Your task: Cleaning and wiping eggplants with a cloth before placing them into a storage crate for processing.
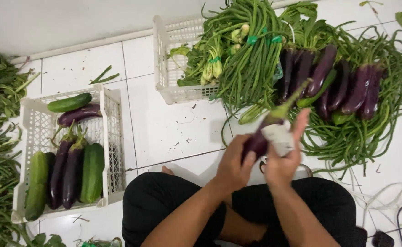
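Head view: left hand grips the lower end of a long purple eggplant with green stem, held tilted above the lap. Right hand presses a white wrap piece against it, fingers closed around. White plastic crate on the left holds 3 cucumbers and eggplants; long green beans lie on the white tiled floor.
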